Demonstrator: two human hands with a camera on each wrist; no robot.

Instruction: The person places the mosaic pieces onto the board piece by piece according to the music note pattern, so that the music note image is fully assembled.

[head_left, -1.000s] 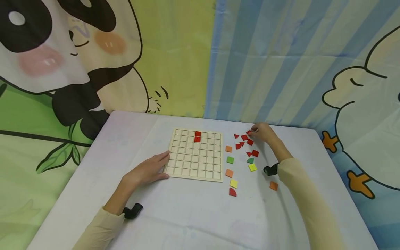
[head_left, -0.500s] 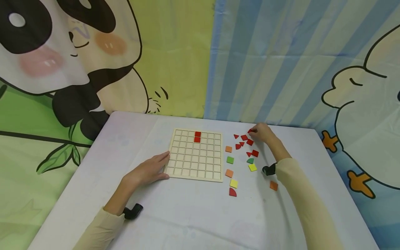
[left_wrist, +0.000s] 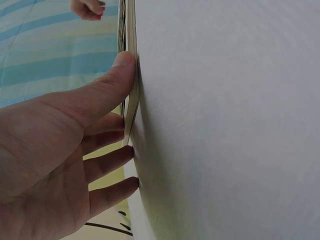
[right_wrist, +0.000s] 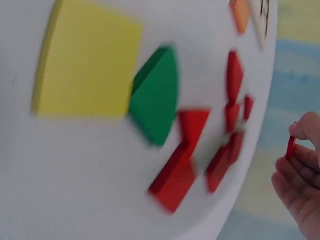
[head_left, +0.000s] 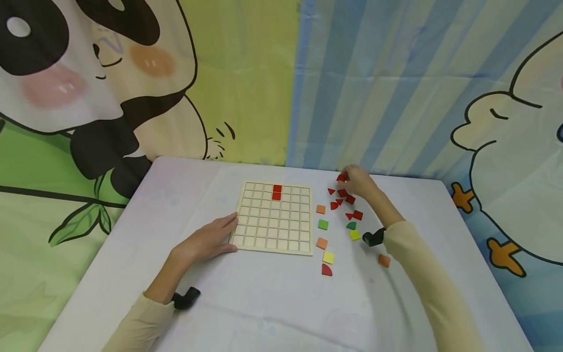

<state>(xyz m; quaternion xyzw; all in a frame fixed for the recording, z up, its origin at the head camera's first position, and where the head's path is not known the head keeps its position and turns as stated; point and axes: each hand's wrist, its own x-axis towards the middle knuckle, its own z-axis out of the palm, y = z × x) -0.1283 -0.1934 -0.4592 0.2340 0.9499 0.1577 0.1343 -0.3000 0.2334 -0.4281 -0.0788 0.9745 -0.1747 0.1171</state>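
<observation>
Left hand [head_left: 210, 238], unclenched, touched grid board [head_left: 272, 221] at left edge, presumably steadying it; right hand [head_left: 359, 183] pinched red tile [head_left: 340, 178].

The head view faces forward and down over the white table [head_left: 272, 303]; closer, sideways wrist views share the bare right hand [head_left: 360, 182]: left's upper left, right's right edge.

The right hand [head_left: 360, 182] has moved left since a moment ago, carrying a pinched red piece [head_left: 340, 178] with it.
</observation>
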